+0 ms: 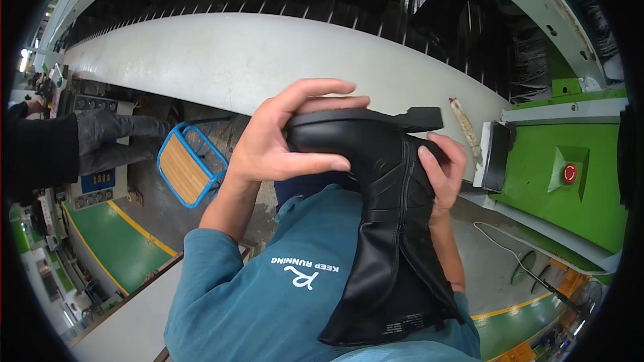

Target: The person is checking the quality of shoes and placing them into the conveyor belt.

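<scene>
**Black boot [379, 194] gripped at toe and ankle by both hands**

The boot is held in front of the wearer's teal shirt [261, 302], with its sole [349, 116] turned toward the bench [201, 53] and its shaft [376, 265] pointed back toward the body. The toe is clamped by the left hand [272, 137]: the thumb is laid along the upper, and the fingers are stretched along the sole side. The ankle, just below the heel [424, 119], is clamped by the right hand [443, 173]. The side of the boot is crossed by straps and lined by a zip [404, 184], and the lower shaft is seen spread open.

Beyond the right hand, a pale, mottled stick [465, 127] is seen by the bench's end, near a green machine panel [526, 174] fitted with a red button [569, 173]. To the left, a blue-framed stool [188, 167] with a wooden seat is seen, and farther off a person in dark clothing [40, 154] is partly shown.
</scene>
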`<state>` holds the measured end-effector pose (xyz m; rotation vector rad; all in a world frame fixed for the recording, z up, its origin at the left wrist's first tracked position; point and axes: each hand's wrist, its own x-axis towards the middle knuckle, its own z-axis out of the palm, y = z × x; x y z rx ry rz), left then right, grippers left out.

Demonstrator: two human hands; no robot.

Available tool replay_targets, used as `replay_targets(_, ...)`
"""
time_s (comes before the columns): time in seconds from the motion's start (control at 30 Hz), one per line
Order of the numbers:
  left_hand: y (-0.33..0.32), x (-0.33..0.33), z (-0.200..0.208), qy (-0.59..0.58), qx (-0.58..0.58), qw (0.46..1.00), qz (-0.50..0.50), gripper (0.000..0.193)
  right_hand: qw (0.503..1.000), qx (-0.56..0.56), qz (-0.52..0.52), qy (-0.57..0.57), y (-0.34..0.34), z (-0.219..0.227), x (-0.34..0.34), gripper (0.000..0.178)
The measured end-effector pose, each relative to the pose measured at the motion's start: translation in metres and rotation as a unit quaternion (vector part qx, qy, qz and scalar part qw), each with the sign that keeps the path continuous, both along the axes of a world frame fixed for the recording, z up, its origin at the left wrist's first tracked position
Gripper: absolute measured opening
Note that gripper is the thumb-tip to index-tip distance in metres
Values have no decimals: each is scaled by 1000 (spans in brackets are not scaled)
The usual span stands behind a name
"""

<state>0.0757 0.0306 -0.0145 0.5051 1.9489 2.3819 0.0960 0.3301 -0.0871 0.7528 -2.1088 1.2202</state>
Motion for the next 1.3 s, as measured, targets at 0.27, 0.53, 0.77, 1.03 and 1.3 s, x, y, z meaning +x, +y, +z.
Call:
replay_targets(0.27,-12,11,-15,60,-116,991,-3,72,996,72,41,44,7,29,-21,47)
replay_targets(0.53,-8,37,-66,-54,18,998,-18,102,953,116,181,-213,16,52,-64,55)
replay_targets(0.77,-13,56,-57,46,-147,988,-16,89,843,-115,177,-495,35,14,-80,62)
replay_targets(1.03,29,40,-73,161,-67,983,61,63,962,118,102,-224,2,65,-66,52)
replay_targets(1.3,54,19,-72,180,23,983,29,61,994,27,88,-60,-25,38,-11,48)
